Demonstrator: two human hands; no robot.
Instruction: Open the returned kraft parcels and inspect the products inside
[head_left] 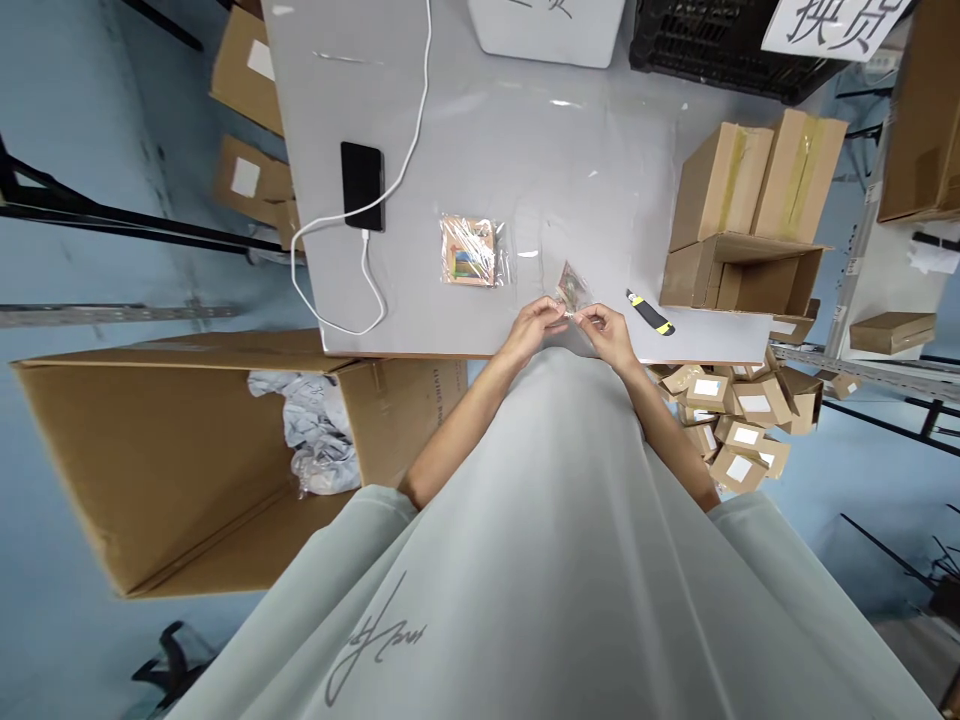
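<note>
My left hand (536,325) and my right hand (607,330) meet at the near edge of the white table (487,150). Both pinch a small clear plastic bag (574,290) with a brownish item inside; the bag sticks up and away from my fingertips. A second clear-wrapped wooden item (471,252) with coloured pieces lies flat on the table, a little to the left of my left hand. A yellow and black utility knife (650,312) lies just right of my right hand.
A black phone (363,185) on a white cable (405,160) lies at the table's left. Open cardboard boxes (742,230) stand at the right edge; several small labelled boxes (731,420) are piled below. A large open carton (187,450) with crumpled plastic stands on the floor, left.
</note>
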